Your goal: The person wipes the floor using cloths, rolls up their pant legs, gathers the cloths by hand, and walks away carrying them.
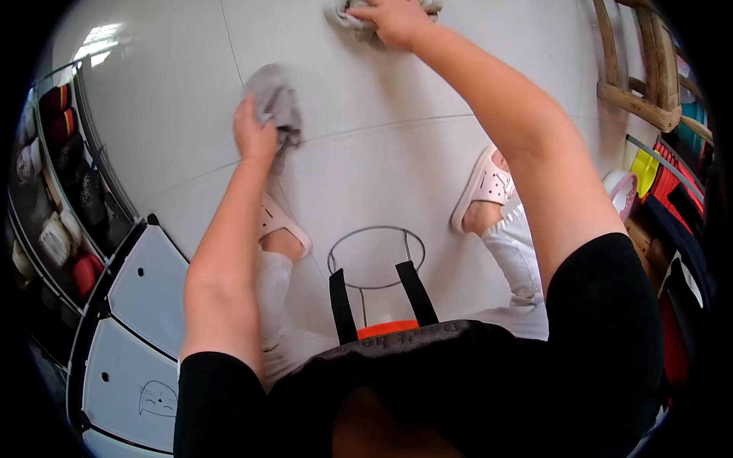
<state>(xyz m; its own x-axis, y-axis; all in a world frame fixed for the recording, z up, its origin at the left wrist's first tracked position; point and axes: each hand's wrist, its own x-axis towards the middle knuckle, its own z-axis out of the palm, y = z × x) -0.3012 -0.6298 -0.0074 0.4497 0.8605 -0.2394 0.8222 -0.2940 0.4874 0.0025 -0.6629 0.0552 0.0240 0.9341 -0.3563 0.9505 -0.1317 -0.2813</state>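
Note:
My left hand [254,133] is closed on a grey cloth [276,99] a little above or on the tiled floor [359,168], left of centre; the cloth is blurred. Farther forward, at the top edge, my right hand [393,23] presses on a second, lighter grey cloth [355,24] lying on the floor. Part of that cloth is hidden under the hand, and some of it shows to the right of the fingers.
Pink clogs [482,185] are on my feet. Between my legs is a round wire ring [376,227]. A shoe rack [57,183] and white panels [149,286] stand at left. A wooden stool or chair [637,105] and hanging colourful items [645,169] are at right.

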